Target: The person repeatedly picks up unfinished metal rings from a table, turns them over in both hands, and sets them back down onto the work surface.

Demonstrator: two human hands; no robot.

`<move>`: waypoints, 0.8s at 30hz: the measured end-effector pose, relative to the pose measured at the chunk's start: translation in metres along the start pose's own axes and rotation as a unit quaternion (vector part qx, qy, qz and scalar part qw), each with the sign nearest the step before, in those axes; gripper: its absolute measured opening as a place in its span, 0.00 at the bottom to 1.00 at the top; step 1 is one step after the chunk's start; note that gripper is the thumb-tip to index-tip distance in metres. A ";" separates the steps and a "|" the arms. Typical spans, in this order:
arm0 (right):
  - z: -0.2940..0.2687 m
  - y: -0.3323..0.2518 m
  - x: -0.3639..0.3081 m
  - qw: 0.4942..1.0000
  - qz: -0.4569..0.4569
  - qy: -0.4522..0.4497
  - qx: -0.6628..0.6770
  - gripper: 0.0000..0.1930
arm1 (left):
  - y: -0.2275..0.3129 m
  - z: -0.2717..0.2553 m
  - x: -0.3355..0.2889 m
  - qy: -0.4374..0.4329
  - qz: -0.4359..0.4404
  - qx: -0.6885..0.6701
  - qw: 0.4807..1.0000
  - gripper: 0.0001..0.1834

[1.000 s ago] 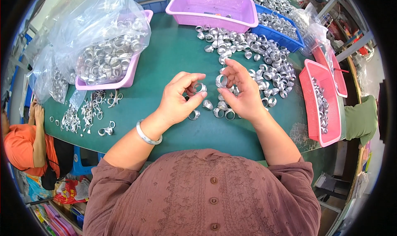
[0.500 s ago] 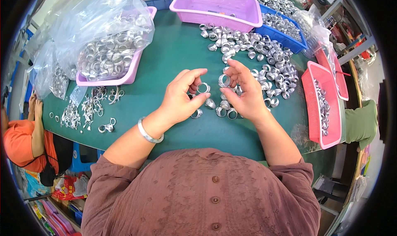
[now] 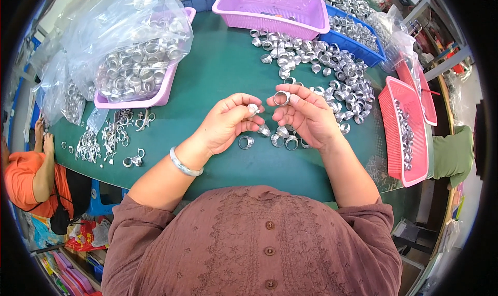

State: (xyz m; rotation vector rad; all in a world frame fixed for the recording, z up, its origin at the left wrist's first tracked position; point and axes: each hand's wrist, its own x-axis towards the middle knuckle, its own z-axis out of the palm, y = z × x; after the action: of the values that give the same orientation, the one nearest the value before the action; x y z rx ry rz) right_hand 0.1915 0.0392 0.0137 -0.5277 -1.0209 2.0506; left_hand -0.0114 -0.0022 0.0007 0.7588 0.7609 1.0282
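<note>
My left hand (image 3: 234, 120) pinches a silver metal ring (image 3: 253, 109) between thumb and fingers, its face turned up. Across a small gap, my right hand (image 3: 306, 114) grips another silver ring (image 3: 281, 98), whose round opening shows. Both hands are raised over the green table (image 3: 207, 78). Just below them lie several loose rings, one ring (image 3: 246, 142) standing apart near my left wrist. A large spread of silver rings (image 3: 347, 91) reaches from beside my right hand toward the back of the table.
A purple basket (image 3: 171, 83) of rings under clear plastic stands at left, near small metal pieces (image 3: 89, 145). Another purple basket (image 3: 244, 20) and a blue tray (image 3: 374, 57) stand at the back. A pink basket (image 3: 421, 166) is at right. A person in orange (image 3: 26, 176) sits at far left.
My left hand has turned its ring, so the face shows instead of the open hoop. My right hand has rotated, its fingers now closed more around its ring.
</note>
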 end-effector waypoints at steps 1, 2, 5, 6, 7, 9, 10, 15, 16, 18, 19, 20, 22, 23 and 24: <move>0.002 0.000 0.000 1.000 0.005 -0.003 0.010 0.14 | 0.001 0.000 0.000 0.000 -0.001 0.000 1.000 0.11; 0.003 0.000 -0.001 1.000 0.009 -0.005 0.019 0.14 | 0.001 0.001 0.000 -0.010 -0.004 -0.019 1.000 0.11; 0.002 0.002 -0.001 0.999 0.017 -0.008 0.036 0.14 | 0.000 0.001 0.000 -0.025 -0.009 -0.047 0.999 0.12; 0.001 0.003 -0.001 0.999 0.016 -0.008 0.036 0.14 | 0.000 0.000 0.000 -0.029 -0.010 -0.056 0.998 0.12; 0.001 0.004 0.000 0.999 0.021 -0.012 0.042 0.14 | -0.001 0.000 0.000 -0.030 -0.011 -0.056 0.998 0.12; 0.001 0.004 -0.001 0.998 0.026 -0.017 0.048 0.14 | -0.002 0.000 0.000 -0.009 -0.010 -0.019 1.000 0.11; 0.003 0.003 -0.002 0.998 0.044 -0.017 0.052 0.14 | -0.002 0.001 0.000 -0.009 -0.010 -0.019 1.000 0.11; 0.002 0.009 -0.002 0.995 0.079 -0.033 0.046 0.15 | 0.000 0.012 -0.002 0.005 -0.014 0.054 0.998 0.11; 0.003 0.009 -0.002 0.996 0.079 -0.036 0.037 0.14 | -0.001 0.013 -0.003 0.018 -0.010 0.056 0.998 0.11; 0.006 0.011 -0.002 0.996 0.081 -0.022 0.023 0.14 | -0.002 0.014 -0.004 0.027 -0.005 0.071 0.997 0.11; 0.006 0.011 -0.002 0.996 0.081 -0.022 0.023 0.14 | -0.003 0.014 -0.004 0.036 0.000 0.086 0.996 0.11; 0.006 0.012 -0.002 0.997 0.082 -0.011 0.011 0.13 | -0.003 0.015 -0.004 0.036 0.000 0.086 0.996 0.11; 0.007 0.013 -0.002 0.997 0.082 0.000 0.000 0.13 | -0.003 0.016 -0.004 0.050 -0.001 0.087 0.995 0.09; 0.007 0.012 -0.002 0.997 0.080 0.007 -0.007 0.12 | -0.003 0.017 -0.004 0.050 -0.001 0.088 0.995 0.09; 0.007 0.012 -0.002 0.997 0.078 0.014 -0.014 0.11 | -0.002 0.018 -0.005 0.055 -0.016 0.064 0.996 0.09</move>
State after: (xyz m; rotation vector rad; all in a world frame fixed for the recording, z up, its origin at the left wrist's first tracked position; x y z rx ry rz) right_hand 0.1828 0.0292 0.0085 -0.6677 -1.0205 2.1609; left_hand 0.0033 -0.0105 0.0091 0.8030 0.9381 1.0052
